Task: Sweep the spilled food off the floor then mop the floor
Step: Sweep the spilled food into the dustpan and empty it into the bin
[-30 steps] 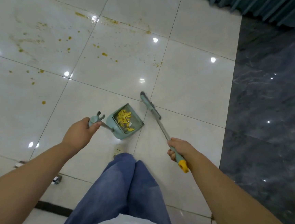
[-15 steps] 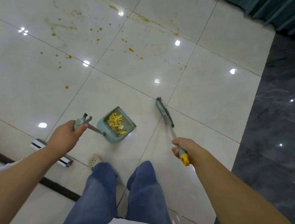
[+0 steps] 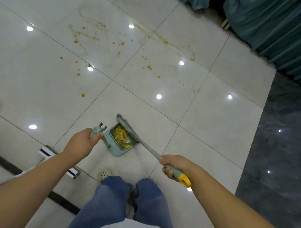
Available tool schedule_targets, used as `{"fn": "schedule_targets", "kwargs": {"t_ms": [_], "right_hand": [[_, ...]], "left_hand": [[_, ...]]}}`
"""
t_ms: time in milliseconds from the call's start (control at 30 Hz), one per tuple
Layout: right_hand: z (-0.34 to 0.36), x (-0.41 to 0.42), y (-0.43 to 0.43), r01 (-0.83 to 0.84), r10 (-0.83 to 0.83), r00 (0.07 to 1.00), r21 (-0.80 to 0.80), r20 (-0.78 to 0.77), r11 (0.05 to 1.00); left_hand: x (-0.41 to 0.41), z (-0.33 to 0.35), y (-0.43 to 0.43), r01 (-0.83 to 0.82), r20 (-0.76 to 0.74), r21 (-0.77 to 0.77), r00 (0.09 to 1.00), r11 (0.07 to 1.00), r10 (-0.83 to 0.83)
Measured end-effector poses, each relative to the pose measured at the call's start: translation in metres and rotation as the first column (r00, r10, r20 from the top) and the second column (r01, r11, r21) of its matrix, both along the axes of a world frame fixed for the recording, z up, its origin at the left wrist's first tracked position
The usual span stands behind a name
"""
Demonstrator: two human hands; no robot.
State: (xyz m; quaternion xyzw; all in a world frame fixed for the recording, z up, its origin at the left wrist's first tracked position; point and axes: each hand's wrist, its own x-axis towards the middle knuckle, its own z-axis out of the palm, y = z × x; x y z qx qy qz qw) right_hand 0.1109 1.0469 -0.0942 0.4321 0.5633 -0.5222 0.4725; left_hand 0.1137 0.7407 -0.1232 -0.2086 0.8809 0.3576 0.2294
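Observation:
A teal dustpan (image 3: 118, 150) with yellow food scraps (image 3: 120, 135) in it hangs over the white tiled floor (image 3: 209, 119) in front of my legs. My left hand (image 3: 83, 142) grips the top of the dustpan's upright handle (image 3: 96, 131). My right hand (image 3: 175, 166) grips the broom handle (image 3: 148, 147) near its yellow end cap (image 3: 184, 180). The broom head (image 3: 125, 123) lies along the dustpan's right side. Orange-yellow crumbs and smears (image 3: 115, 45) are scattered over the tiles farther ahead.
A flat mop head (image 3: 58, 160) lies on the floor at my left, beside a dark floor strip (image 3: 0, 159). Teal curtains (image 3: 281, 29) hang at the upper right. Dark marble flooring (image 3: 283, 162) runs along the right side. My jeans-clad legs (image 3: 125, 202) fill the lower middle.
The broom head has swung left from the bare tiles to rest against the dustpan's right side. My view has turned, so the spill now sits farther ahead and the curtains show more.

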Motion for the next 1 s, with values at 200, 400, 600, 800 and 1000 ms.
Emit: {"fn": "schedule_targets", "kwargs": {"t_ms": [200, 400, 600, 800, 1000], "right_hand": [[0.02, -0.035, -0.075, -0.112, 0.118, 0.989, 0.061, -0.091, 0.992], [0.029, -0.092, -0.155, -0.21, 0.214, 0.967, 0.047, -0.141, 0.977], [0.035, -0.164, -0.23, -0.308, 0.303, 0.943, -0.014, -0.139, 0.951], [0.03, -0.255, -0.312, -0.436, 0.43, 0.896, -0.036, -0.114, 0.899], [0.04, -0.352, -0.412, -0.556, 0.548, 0.83, -0.08, -0.105, 0.827]], "left_hand": [[0.006, 0.016, -0.082, -0.202, -0.014, 0.043, 0.979, 0.978, 0.203], [0.01, 0.032, -0.155, -0.448, -0.038, 0.101, 0.89, 0.888, 0.454], [-0.004, 0.043, -0.212, -0.62, -0.076, 0.093, 0.776, 0.779, 0.626], [-0.042, 0.047, -0.266, -0.762, -0.089, 0.044, 0.642, 0.647, 0.762], [-0.085, 0.065, -0.311, -0.906, -0.108, 0.115, 0.397, 0.408, 0.911]]}}
